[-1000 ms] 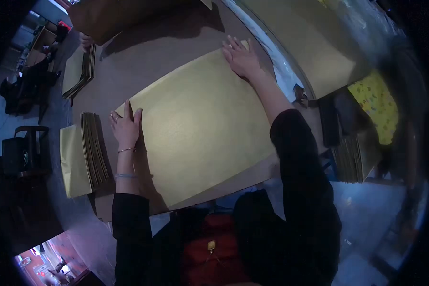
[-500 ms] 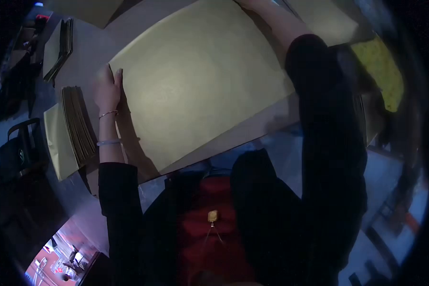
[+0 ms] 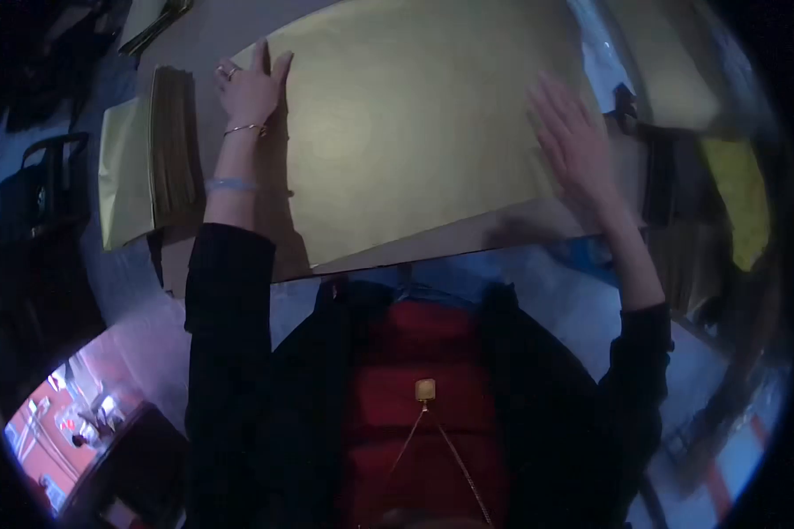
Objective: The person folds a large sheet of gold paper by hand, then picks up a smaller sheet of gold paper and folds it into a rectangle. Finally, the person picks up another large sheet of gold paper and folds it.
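Note:
A large yellowish sheet (image 3: 415, 132) lies on the brown table (image 3: 503, 231) in front of me. My left hand (image 3: 253, 91) rests at the sheet's upper left edge, its fingers apart, with a ring, a bracelet and a pale bangle on that arm. Over the sheet's right edge is my right hand (image 3: 573, 141), fingers stretched out and slightly blurred, holding nothing. Whether its palm touches the sheet I cannot tell.
Left of the sheet stands a stack of folded brown boards (image 3: 174, 145) beside a yellowish piece (image 3: 125, 176). Another stack (image 3: 154, 22) is at the upper left. On the right are a pale sheet (image 3: 666, 66) and a bright yellow piece (image 3: 739, 203).
My right hand has come back from the sheet's far edge to its right side. My left hand has shifted up and right in view, and the view itself has moved.

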`<state>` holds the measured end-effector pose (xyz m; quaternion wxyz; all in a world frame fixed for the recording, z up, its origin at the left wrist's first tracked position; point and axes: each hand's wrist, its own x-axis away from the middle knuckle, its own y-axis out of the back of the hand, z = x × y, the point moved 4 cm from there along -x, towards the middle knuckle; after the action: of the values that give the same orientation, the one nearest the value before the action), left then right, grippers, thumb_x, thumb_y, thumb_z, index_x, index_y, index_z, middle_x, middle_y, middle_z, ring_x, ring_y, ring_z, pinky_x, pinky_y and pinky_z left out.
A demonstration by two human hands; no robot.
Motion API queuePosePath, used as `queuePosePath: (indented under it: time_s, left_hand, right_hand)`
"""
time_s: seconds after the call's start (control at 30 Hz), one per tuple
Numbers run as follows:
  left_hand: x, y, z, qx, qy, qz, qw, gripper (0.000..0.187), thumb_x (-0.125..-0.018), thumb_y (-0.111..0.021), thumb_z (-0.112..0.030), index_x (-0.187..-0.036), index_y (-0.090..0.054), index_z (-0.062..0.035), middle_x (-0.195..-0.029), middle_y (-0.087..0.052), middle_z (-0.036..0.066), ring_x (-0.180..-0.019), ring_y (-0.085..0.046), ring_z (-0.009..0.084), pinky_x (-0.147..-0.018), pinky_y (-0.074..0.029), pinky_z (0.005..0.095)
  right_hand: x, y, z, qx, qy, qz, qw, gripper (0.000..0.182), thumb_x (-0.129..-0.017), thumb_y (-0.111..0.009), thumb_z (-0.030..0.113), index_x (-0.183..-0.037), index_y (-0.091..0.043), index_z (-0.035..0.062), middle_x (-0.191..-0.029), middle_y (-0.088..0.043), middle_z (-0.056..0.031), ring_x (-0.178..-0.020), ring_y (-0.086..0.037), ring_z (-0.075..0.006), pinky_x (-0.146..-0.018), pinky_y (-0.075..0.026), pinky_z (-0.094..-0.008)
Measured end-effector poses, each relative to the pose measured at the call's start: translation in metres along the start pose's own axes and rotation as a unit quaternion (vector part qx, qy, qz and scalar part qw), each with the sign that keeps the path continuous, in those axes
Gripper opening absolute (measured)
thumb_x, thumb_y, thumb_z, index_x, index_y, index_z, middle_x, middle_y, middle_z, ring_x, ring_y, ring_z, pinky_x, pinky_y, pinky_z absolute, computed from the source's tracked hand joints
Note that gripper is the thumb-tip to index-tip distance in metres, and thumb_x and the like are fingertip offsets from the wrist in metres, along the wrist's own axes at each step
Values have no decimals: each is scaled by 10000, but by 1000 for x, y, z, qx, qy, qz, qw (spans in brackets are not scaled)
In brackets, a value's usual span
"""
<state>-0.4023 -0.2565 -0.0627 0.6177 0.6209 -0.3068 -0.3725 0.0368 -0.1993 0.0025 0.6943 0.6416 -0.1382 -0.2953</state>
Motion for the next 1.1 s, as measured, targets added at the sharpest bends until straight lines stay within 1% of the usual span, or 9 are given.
queuePosePath:
  time_s: [0.13,0.53,0.7,0.73,0.8,0.83,0.97,1.03,1.1]
  left_hand:
    - [13,26,-31,-61,14,-112,992,599,-839,-391,-612,-1303,-444,-238,-1273,-423,292,-1219,-372,420,-1008,-319,442]
    - [-29,69,-23,67,-155,57,984,522,-834,-465,-532,-1226,-517,-192,-1194,-507,245,-1125,-472,379,-944,-388,415]
    - [-76,57,-33,51,-210,119,969,490,-832,-496,-498,-1194,-547,-172,-1161,-542,226,-1086,-514,362,-917,-417,403]
    - [-84,51,-43,38,-231,137,963,484,-832,-502,-492,-1188,-553,-168,-1154,-549,222,-1078,-522,358,-911,-423,401]
    - [-95,51,-66,32,-277,116,953,471,-831,-514,-478,-1175,-565,-161,-1141,-563,214,-1062,-539,351,-901,-435,396]
    - [-76,71,-81,80,-274,35,958,377,-810,-591,-368,-1075,-619,-101,-997,-642,117,-887,-621,287,-771,-495,360]
    - [-80,55,-111,196,-319,47,926,372,-805,-619,-363,-1057,-628,-88,-896,-665,113,-798,-640,243,-752,-498,343]
    - [-77,46,-117,271,-245,244,899,373,-773,-675,-372,-1009,-648,-85,-821,-663,79,-746,-619,160,-704,-493,303]
    - [-71,57,-123,258,-252,266,894,405,-748,-689,-400,-998,-655,-83,-830,-661,70,-748,-608,170,-709,-481,306]
  right_hand:
    - [34,-26,-29,-53,-78,34,995,444,-942,-359,214,-1374,-325,119,-1434,-297,-80,-1335,-250,-253,-1094,-151,-410]
    - [66,-26,-61,-20,-31,2,999,441,-964,-309,256,-1385,-320,124,-1436,-301,-73,-1344,-234,-244,-1098,-138,-432]
    - [53,-15,-42,52,-88,20,995,447,-942,-371,255,-1357,-364,91,-1416,-333,-107,-1334,-261,-271,-1087,-132,-487]
    - [59,-18,-51,66,-103,8,992,447,-942,-371,255,-1357,-364,91,-1416,-333,-107,-1334,-261,-271,-1087,-132,-487]
    - [65,-23,-55,61,-14,-70,996,441,-922,-401,227,-1339,-388,84,-1394,-360,-134,-1308,-312,-293,-1079,-160,-496]
    - [73,-19,-39,79,-29,-84,993,420,-902,-415,197,-1305,-423,76,-1366,-394,-149,-1277,-362,-298,-1068,-195,-502]
    - [84,-22,-5,40,-77,-163,983,395,-886,-423,168,-1269,-454,76,-1351,-414,-139,-1263,-384,-294,-1058,-231,-488]
    - [93,-15,11,8,-59,-190,980,373,-862,-440,136,-1227,-483,71,-1329,-439,-127,-1246,-406,-285,-1051,-257,-463]
    - [98,-11,23,-1,-64,-181,981,382,-843,-461,118,-1221,-488,72,-1320,-450,-122,-1238,-415,-282,-1047,-266,-454]
